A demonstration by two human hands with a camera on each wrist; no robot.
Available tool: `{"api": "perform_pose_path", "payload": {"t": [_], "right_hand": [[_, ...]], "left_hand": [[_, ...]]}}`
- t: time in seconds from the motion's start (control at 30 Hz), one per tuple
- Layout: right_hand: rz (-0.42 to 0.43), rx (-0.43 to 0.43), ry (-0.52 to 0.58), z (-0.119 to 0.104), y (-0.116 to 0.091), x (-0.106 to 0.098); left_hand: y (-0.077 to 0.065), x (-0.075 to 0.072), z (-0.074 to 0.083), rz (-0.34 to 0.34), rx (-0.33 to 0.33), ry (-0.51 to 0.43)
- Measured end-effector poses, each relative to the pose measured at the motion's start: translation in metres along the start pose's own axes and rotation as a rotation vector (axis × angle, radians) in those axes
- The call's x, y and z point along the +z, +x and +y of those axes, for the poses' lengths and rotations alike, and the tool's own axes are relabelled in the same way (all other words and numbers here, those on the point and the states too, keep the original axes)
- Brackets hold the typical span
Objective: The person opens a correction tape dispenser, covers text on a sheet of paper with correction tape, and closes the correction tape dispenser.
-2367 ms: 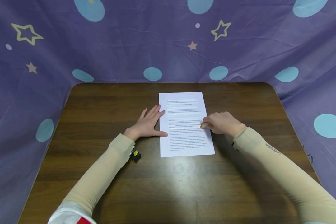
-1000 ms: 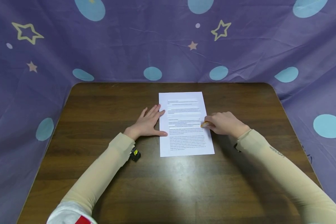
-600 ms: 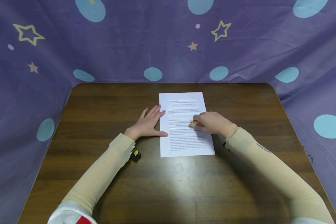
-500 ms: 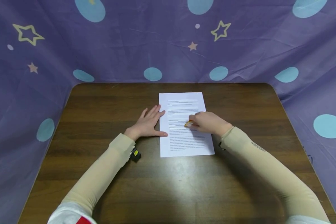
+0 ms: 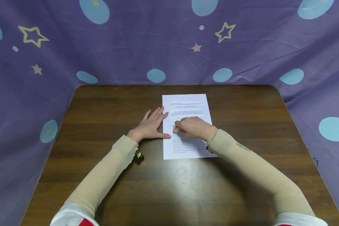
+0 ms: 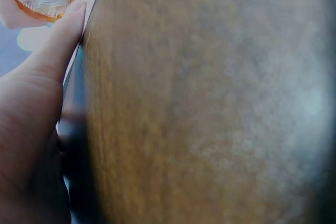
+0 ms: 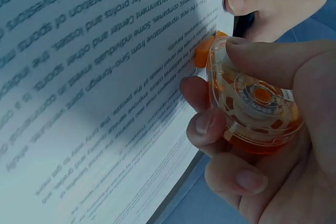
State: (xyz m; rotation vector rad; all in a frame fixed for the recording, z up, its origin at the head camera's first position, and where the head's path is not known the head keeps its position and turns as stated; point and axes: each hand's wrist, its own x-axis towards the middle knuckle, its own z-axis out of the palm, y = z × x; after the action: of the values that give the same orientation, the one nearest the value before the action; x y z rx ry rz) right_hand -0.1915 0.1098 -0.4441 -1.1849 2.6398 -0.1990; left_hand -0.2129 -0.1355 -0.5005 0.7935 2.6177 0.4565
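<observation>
A correction tape dispenser point(image 7: 257, 103), clear with orange parts, is gripped between the thumb and curled fingers of my right hand point(image 5: 195, 127). Its orange tip point(image 7: 206, 51) is at the printed sheet, close to the sheet's left side in the head view. My left hand point(image 5: 149, 125) lies with spread fingers on the table, its thumb point(image 6: 65, 32) and fingertips resting on the left edge of the paper point(image 5: 186, 99). Rows of printed text cover the sheet, with whiter strips over some lines in the upper half. My right hand hides part of the middle lines.
The brown wooden table point(image 5: 110, 103) surrounds the sheet on all sides. A purple curtain point(image 5: 124, 47) with stars and blue spots hangs behind and beside it. A small black device point(image 5: 137, 156) is strapped at the left wrist.
My right hand has moved left across the sheet with the correction tape, from the right edge nearly to the left margin. The left hand has stayed in place on the paper's edge.
</observation>
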Motion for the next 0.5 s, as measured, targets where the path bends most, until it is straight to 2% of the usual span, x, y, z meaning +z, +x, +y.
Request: {"api": "perform_pose_path", "payload": {"t": [0.2, 0.5], "right_hand": [[-0.001, -0.014, -0.006, -0.002, 0.004, 0.001], [-0.010, 0.021, -0.104, -0.016, 0.008, -0.002]], "left_hand": [[0.004, 0.003, -0.002, 0.002, 0.010, 0.005], [0.000, -0.001, 0.001, -0.006, 0.000, 0.013]]}}
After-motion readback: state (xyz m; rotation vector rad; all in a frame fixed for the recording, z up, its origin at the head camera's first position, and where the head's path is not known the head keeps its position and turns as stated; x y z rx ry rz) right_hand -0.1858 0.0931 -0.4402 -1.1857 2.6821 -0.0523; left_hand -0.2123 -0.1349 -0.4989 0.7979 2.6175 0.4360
